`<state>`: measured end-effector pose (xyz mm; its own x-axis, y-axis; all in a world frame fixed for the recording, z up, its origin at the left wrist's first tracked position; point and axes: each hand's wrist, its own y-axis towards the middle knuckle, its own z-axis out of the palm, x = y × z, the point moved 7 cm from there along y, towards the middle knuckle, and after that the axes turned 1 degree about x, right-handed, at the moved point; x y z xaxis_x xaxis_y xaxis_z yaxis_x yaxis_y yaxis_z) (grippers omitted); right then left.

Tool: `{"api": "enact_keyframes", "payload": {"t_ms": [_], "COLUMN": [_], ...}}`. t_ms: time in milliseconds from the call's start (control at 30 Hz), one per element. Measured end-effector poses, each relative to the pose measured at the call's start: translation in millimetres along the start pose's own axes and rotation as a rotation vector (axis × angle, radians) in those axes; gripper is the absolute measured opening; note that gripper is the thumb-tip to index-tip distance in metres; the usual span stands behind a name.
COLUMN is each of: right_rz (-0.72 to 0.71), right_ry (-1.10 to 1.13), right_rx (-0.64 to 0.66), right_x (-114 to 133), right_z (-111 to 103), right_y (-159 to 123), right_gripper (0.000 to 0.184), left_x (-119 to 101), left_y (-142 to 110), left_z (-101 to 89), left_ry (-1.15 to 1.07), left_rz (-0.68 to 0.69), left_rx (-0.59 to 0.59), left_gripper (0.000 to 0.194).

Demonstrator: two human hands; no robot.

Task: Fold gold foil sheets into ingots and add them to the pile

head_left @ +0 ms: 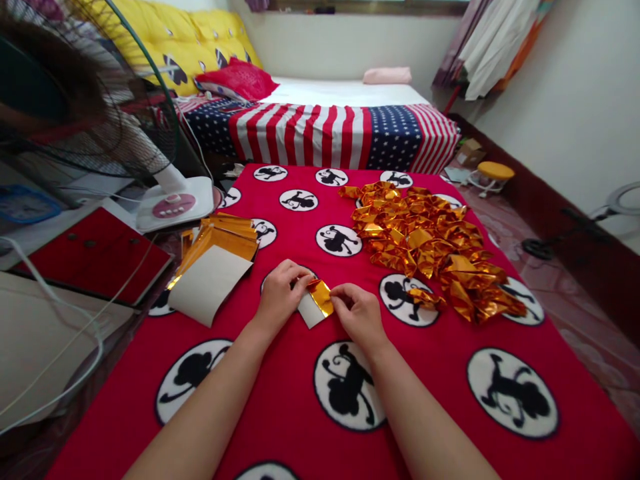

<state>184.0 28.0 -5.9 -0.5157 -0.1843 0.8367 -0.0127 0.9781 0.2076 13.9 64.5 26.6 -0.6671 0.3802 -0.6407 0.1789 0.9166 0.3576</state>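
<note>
A small sheet of gold foil paper [323, 298], partly folded over so that its pale back shows, lies at the middle of the red cloth [295, 413]. My left hand [284, 291] pinches its upper left edge. The right edge is pinched between thumb and fingers of my right hand [359, 315]. To the left sits a stack of foil sheets [230, 233], with one sheet pale side up [210, 287] in front. A large heap of folded gold foil pieces [420, 233] covers the right side, and a single folded piece [425, 298] lies nearer my right hand.
An electric fan [175, 197] stands at the left, beside a red flat case [95, 250] and white cables [95, 353]. Beyond the cloth is a bed with a striped and starred cover [310, 133]. A yellow-topped stool [495, 171] stands on the floor at right.
</note>
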Motion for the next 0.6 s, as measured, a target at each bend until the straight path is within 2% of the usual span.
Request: {"api": "enact_keyframes", "payload": {"t_ms": [67,267,500,600], "right_rz": [-0.007,-0.036,-0.036,-0.035], "right_ry": [-0.062,-0.158,-0.198,-0.209], "right_rx": [-0.004,0.014,0.007,-0.007], "right_x": [2,8,9,8], "right_z": [0,-1,-4,-5], "right_y": [0,-2,-9,-10], "right_gripper": [0.015,0.016,0.015,0.014], "left_x": [2,0,0,-7], "left_y": [-9,-21,-27,-34], "left_z": [-3.1,4.0,0.2,-0.8], "left_ry": [-0.066,-0.182,-0.121,-0.077], "left_rz": [-0.021,-0.013,0.008,0.063], "left_rx": [-0.018,0.059,-0.01,0.002], "left_gripper": [0.015,0.016,0.011,0.009]}}
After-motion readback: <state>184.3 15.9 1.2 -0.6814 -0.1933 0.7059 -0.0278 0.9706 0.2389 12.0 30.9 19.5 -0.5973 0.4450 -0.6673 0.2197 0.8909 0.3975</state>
